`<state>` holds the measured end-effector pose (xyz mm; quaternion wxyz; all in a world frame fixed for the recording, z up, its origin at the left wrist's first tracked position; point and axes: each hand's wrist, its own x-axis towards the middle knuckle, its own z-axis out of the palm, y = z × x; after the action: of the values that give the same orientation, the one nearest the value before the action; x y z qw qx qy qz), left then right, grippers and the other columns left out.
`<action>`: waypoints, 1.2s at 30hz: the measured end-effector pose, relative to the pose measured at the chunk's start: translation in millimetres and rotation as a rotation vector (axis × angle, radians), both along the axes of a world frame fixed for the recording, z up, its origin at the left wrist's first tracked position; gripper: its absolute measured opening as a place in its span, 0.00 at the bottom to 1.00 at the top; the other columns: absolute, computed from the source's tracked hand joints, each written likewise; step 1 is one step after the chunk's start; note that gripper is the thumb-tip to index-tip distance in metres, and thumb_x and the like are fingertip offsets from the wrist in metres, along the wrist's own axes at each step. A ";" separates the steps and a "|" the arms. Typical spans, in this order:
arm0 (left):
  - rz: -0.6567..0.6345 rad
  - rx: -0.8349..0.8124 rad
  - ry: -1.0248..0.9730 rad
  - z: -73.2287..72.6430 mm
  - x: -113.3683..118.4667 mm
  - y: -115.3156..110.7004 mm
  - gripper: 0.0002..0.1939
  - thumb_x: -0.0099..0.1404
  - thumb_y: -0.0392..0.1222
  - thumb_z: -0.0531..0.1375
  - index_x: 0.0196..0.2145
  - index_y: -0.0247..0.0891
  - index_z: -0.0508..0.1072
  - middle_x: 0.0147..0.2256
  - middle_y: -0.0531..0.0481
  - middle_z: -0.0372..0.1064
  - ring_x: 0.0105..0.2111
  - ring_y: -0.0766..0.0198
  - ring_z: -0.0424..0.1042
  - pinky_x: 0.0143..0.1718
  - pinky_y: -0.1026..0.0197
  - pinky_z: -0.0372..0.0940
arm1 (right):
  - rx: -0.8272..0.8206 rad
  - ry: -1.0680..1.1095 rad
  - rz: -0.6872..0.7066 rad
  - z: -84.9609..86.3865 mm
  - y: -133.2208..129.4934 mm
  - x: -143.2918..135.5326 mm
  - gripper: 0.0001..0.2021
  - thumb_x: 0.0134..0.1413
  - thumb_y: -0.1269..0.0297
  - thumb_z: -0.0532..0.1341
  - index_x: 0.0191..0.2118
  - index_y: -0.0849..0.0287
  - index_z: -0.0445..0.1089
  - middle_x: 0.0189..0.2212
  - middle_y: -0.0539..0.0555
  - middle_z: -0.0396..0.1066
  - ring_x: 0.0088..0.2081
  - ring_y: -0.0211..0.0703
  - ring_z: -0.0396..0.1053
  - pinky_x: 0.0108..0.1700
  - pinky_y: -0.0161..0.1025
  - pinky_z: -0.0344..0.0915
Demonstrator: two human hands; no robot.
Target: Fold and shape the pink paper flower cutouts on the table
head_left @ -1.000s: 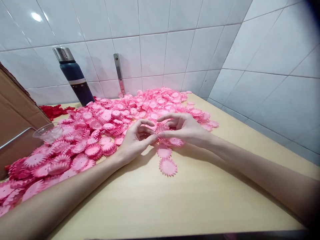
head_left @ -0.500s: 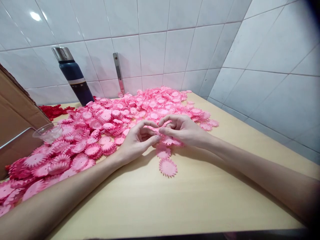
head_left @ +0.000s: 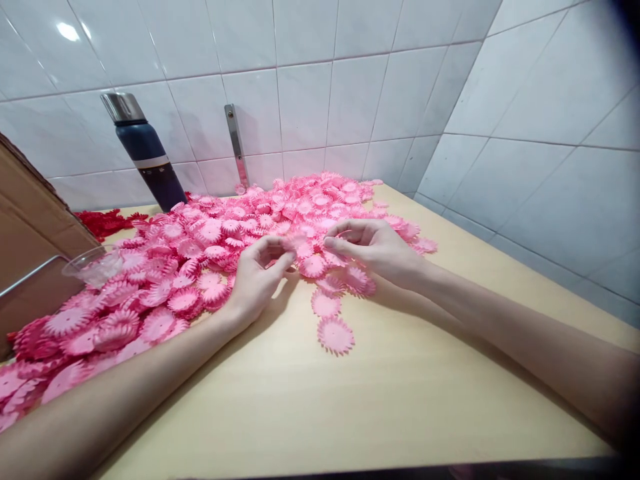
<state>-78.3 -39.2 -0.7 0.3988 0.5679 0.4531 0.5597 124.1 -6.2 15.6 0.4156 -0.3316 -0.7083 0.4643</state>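
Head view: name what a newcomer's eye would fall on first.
The heap of bright pink, saw-toothed discs probably comes first, spread over the left and back of the pale yellow table. Next come the bare left hand and right hand, apart at the heap's near edge. At back left, a dark blue, silver-capped bottle stands before white wall tiles.

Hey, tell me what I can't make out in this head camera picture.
All in the head view:
Pink disc by the left hand: blurred.
Anything inside the right hand: hidden by its curled fingers.
Bottle markings: too small.
Cardboard: cut off by the left edge.
Pile: lower layers covered by upper discs.
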 end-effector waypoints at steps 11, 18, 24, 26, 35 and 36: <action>-0.094 0.014 0.157 7.6 2.7 -7.6 0.07 0.56 0.38 0.62 0.32 0.34 0.77 0.36 0.47 0.74 0.36 0.61 0.73 0.40 0.60 0.69 | -0.002 -0.010 0.069 -3.8 0.6 0.8 0.17 0.47 0.54 0.68 0.40 0.58 0.71 0.25 0.49 0.69 0.26 0.36 0.66 0.26 0.34 0.62; -0.244 -0.015 0.212 10.6 3.1 -10.1 0.12 0.61 0.46 0.60 0.28 0.34 0.77 0.28 0.48 0.74 0.30 0.63 0.72 0.34 0.63 0.68 | 0.036 -0.055 0.089 -4.2 -2.7 -2.4 0.14 0.53 0.53 0.64 0.39 0.58 0.68 0.17 0.42 0.55 0.18 0.30 0.51 0.20 0.32 0.49; -0.301 0.042 0.287 4.7 2.5 -8.9 0.13 0.61 0.49 0.61 0.33 0.34 0.77 0.27 0.50 0.71 0.24 0.69 0.66 0.24 0.67 0.61 | -0.006 -0.116 0.145 -5.4 -7.6 -6.8 0.15 0.55 0.53 0.62 0.40 0.59 0.68 0.17 0.43 0.58 0.18 0.29 0.53 0.18 0.31 0.48; -0.281 0.051 0.288 4.5 3.0 -9.2 0.13 0.61 0.48 0.61 0.32 0.33 0.75 0.25 0.51 0.68 0.22 0.71 0.63 0.22 0.68 0.59 | -0.012 -0.109 0.143 -5.4 -7.3 -7.7 0.15 0.54 0.53 0.63 0.40 0.59 0.69 0.16 0.42 0.56 0.17 0.29 0.51 0.18 0.30 0.47; 0.095 0.041 -0.003 0.0 -2.5 3.1 0.14 0.60 0.50 0.61 0.32 0.35 0.71 0.30 0.52 0.69 0.28 0.69 0.70 0.31 0.66 0.68 | -0.032 -0.059 0.072 -0.8 -6.4 -3.8 0.16 0.46 0.57 0.69 0.39 0.58 0.70 0.16 0.42 0.56 0.18 0.29 0.53 0.21 0.31 0.51; 0.114 0.057 -0.003 0.2 -2.9 3.5 0.13 0.60 0.50 0.61 0.33 0.35 0.72 0.31 0.51 0.70 0.29 0.68 0.71 0.33 0.65 0.69 | -0.022 -0.057 0.046 -1.1 -5.5 -3.3 0.15 0.47 0.56 0.68 0.39 0.58 0.71 0.17 0.43 0.59 0.19 0.30 0.54 0.21 0.31 0.52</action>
<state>-81.2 -35.6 -0.5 0.3505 0.5513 0.4682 0.5950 120.8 -11.7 14.5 0.3809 -0.3327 -0.7221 0.4720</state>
